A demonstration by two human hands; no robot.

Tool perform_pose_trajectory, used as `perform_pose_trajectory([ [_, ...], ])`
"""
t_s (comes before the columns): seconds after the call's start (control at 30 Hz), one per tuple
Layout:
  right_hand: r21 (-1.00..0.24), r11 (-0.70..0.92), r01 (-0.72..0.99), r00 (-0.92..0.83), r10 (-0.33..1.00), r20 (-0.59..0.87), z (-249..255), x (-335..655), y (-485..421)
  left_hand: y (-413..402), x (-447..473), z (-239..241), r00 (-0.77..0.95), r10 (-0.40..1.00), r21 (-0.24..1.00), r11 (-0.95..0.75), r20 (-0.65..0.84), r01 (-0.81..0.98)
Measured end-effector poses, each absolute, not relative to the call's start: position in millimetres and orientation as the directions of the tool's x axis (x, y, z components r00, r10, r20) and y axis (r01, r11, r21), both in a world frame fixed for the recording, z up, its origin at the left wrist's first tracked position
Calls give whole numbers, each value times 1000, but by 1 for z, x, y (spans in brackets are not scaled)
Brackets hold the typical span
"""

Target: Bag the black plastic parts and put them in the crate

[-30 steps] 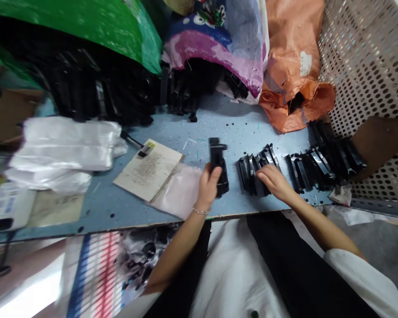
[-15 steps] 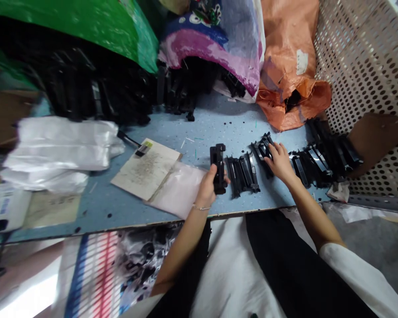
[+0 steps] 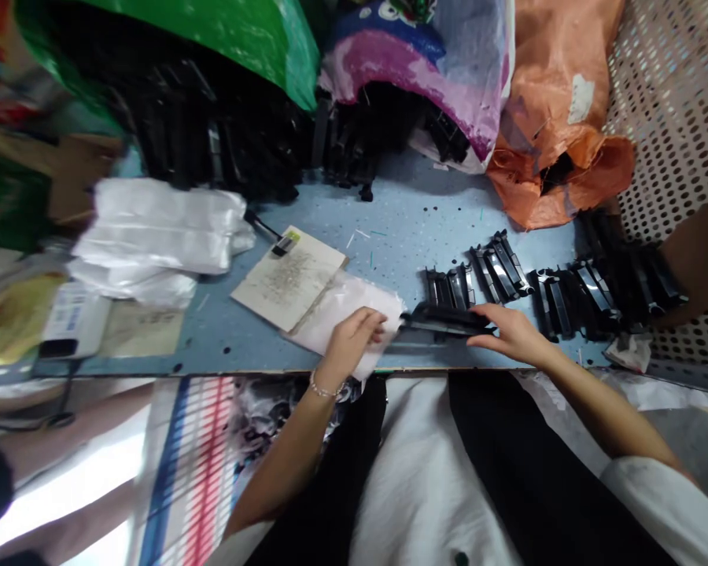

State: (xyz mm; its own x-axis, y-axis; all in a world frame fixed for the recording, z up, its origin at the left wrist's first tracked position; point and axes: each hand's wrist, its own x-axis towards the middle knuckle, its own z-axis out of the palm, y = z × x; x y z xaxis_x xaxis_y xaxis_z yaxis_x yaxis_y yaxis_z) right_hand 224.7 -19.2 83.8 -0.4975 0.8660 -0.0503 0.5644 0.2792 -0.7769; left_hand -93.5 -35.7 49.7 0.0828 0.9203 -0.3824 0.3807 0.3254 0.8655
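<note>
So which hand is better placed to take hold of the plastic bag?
Left, likely: the left hand lies on the bag; the right hand holds a black part.

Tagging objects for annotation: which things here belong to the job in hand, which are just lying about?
In hand: left hand, pale plastic bag, right hand, black plastic part, rows of black parts.
Lying about: paper sheet, white bag stack, orange sack, green sack.

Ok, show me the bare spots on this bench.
Bare tabletop lies between the purple sack, the paper card and the rows of black parts. A thinner strip lies between the card and the front edge. Right end and back are crowded.
</note>
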Motion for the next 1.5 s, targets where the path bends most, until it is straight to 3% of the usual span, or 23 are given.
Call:
perform_pose_trajectory([
  [0.1, -971, -180, 156, -228, 950, -213, 68, 213, -26, -58, -111, 36, -33, 997, 654, 70, -69, 753],
  [0.17, -930, -344, -132, -179, 931, -319, 62, 195, -27, -70, -114, 27, -29, 999, 563, -1, 44, 827],
  [0.27, -848, -436, -301, -186, 899, -396, 58, 168, -25, -67, -120, 19, -129, 979, 511, 31, 157, 859],
  [0.33, -819, -465, -337, -211, 885, -416, 59, 156, -23, -54, -128, 18, -193, 969, 517, 85, 158, 852],
  [0.4, -800, -483, -356, -240, 875, -421, 60, 149, -21, -38, -138, 21, -253, 962, 643, 131, 100, 755],
  [0.47, -794, -483, -370, -277, 873, -402, 61, 146, -20, -25, -144, 28, -329, 944, 863, 189, -28, 468],
  [0.53, -788, -472, -396, -331, 874, -357, 64, 144, -18, -15, -140, 38, -304, 924, 969, 247, -232, 11],
  [0.6, -764, -475, -436, -400, 863, -308, 68, 143, -16, -9, -124, 48, -174, 904, 879, 309, -390, -365],
  [0.67, -727, -498, -472, -462, 843, -277, 71, 143, -15, -5, -102, 54, -81, 892, 779, 339, -444, -528],
  [0.77, -696, -515, -500, -475, 835, -277, 72, 148, -14, -2, -70, 58, -49, 893, 760, 351, -447, -547],
  [0.97, -770, -420, -480, -292, 904, -312, 72, 168, -19, -1, -33, 56, 76, 878, 791, 461, -473, -404],
  [1.17, -845, -374, -382, -102, 926, -363, 76, 179, -13, 1, -1, 61, 326, 843, 653, 537, -427, -533],
  [1.3, -889, -297, -348, 24, 945, -325, 77, 186, -11, -3, 4, 66, 349, 871, 713, 485, -344, -506],
  [1.4, -890, -313, -331, -2, 944, -330, 77, 191, -10, -2, 2, 68, 247, 894, 778, 447, -373, -441],
  [1.5, -832, -362, -421, -124, 931, -342, 72, 200, -11, 4, -6, 72, 266, 886, 746, 463, -380, -478],
])
